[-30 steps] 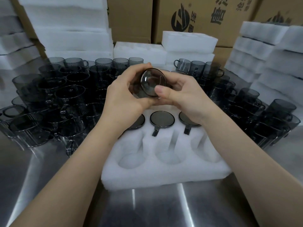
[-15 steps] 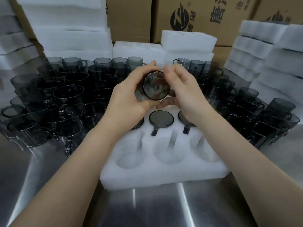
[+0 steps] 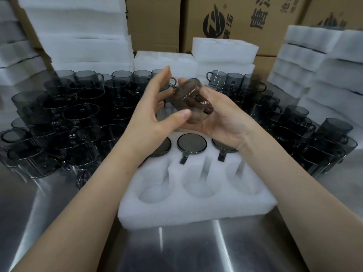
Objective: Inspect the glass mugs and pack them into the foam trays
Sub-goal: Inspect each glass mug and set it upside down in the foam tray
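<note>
A smoky grey glass mug (image 3: 189, 99) is held tilted above the foam tray (image 3: 196, 209). My right hand (image 3: 225, 116) cups it from below, fingers curled round its body and showing through the glass. My left hand (image 3: 155, 112) is beside it with straight fingers spread, thumb touching the mug's lower side. The white foam tray lies on the steel table in front of me. Three mugs (image 3: 192, 143) sit in its far row, handles in the slots. The three near pockets (image 3: 198, 185) hold nothing.
Several loose grey mugs crowd the table on the left (image 3: 64, 122) and on the right (image 3: 306, 138). Stacks of white foam trays (image 3: 322, 71) rise at both sides and behind. Cardboard boxes (image 3: 235, 18) stand at the back. Bare steel table (image 3: 186, 250) lies nearest me.
The mug has turned from facing me with its round end to lying tilted in my right palm. My left hand has let go its grip and spread its fingers.
</note>
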`<action>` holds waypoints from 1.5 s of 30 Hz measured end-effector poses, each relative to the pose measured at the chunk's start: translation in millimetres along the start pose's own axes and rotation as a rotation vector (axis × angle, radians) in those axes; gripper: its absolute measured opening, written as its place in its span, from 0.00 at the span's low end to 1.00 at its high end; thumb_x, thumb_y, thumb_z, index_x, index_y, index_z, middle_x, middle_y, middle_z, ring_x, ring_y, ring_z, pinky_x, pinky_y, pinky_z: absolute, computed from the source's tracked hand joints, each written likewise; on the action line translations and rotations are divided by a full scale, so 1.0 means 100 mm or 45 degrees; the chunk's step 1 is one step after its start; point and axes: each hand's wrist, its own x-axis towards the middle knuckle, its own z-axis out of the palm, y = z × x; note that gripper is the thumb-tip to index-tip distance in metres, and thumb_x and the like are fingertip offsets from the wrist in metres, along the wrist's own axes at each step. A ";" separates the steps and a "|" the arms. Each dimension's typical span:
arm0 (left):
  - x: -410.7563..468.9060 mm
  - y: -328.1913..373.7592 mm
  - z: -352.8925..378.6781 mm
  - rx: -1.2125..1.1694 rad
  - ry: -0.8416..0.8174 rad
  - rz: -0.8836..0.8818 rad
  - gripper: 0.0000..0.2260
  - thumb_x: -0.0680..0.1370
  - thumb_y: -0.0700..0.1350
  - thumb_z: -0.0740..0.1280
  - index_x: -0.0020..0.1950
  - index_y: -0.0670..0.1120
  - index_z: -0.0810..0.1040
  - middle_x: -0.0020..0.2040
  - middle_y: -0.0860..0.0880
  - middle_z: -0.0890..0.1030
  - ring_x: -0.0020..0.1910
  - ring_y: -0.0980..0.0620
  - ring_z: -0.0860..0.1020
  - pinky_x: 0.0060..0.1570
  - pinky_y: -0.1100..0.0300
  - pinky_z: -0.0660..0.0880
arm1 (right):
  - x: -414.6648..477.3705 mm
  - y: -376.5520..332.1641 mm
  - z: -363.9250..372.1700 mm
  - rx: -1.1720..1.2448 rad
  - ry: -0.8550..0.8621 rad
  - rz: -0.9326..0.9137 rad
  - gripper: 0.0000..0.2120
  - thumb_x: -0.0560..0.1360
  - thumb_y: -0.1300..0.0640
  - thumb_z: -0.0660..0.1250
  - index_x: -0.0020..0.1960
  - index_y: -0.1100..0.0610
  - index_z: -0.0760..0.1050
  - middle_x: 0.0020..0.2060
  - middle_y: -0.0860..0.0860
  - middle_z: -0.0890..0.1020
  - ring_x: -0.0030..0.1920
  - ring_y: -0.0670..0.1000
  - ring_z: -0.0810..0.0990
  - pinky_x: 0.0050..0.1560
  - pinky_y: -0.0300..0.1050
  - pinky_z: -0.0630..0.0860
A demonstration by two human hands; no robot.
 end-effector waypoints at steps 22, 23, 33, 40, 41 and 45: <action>-0.03 0.05 0.05 0.243 -0.031 0.166 0.28 0.67 0.39 0.76 0.64 0.50 0.71 0.63 0.59 0.76 0.65 0.60 0.74 0.68 0.54 0.70 | 0.06 0.04 0.06 -0.271 0.444 -0.034 0.17 0.84 0.49 0.54 0.59 0.56 0.78 0.51 0.60 0.84 0.48 0.58 0.84 0.42 0.55 0.83; -0.03 0.04 0.04 0.229 -0.038 0.169 0.28 0.67 0.39 0.76 0.65 0.49 0.71 0.64 0.57 0.76 0.66 0.60 0.73 0.69 0.53 0.69 | 0.06 0.04 0.05 -0.242 0.447 -0.023 0.17 0.84 0.49 0.54 0.57 0.57 0.78 0.49 0.60 0.85 0.46 0.58 0.84 0.42 0.54 0.83; -0.02 0.05 0.04 0.348 -0.044 0.164 0.34 0.67 0.44 0.77 0.69 0.54 0.66 0.68 0.55 0.73 0.71 0.56 0.68 0.71 0.57 0.65 | 0.07 0.05 0.05 -0.184 0.386 0.060 0.21 0.80 0.44 0.59 0.57 0.59 0.78 0.53 0.60 0.83 0.51 0.58 0.83 0.51 0.57 0.80; -0.04 0.09 0.06 0.468 0.011 0.175 0.34 0.70 0.41 0.78 0.73 0.47 0.70 0.66 0.57 0.74 0.65 0.65 0.72 0.67 0.69 0.66 | 0.05 0.05 0.09 -0.334 0.543 -0.027 0.16 0.82 0.50 0.60 0.49 0.60 0.81 0.42 0.57 0.86 0.41 0.54 0.86 0.33 0.45 0.80; -0.05 0.09 0.06 0.447 0.003 0.187 0.33 0.69 0.40 0.78 0.73 0.46 0.70 0.66 0.56 0.75 0.65 0.64 0.73 0.67 0.67 0.67 | 0.05 0.04 0.09 -0.317 0.571 -0.024 0.16 0.82 0.51 0.60 0.48 0.61 0.81 0.41 0.57 0.86 0.39 0.55 0.85 0.32 0.46 0.81; -0.06 0.09 0.05 0.332 -0.085 0.258 0.31 0.69 0.34 0.76 0.69 0.46 0.72 0.71 0.52 0.72 0.70 0.62 0.69 0.69 0.61 0.67 | 0.04 0.01 0.07 -0.283 0.633 -0.023 0.16 0.82 0.54 0.61 0.53 0.67 0.79 0.45 0.63 0.83 0.41 0.60 0.84 0.33 0.49 0.81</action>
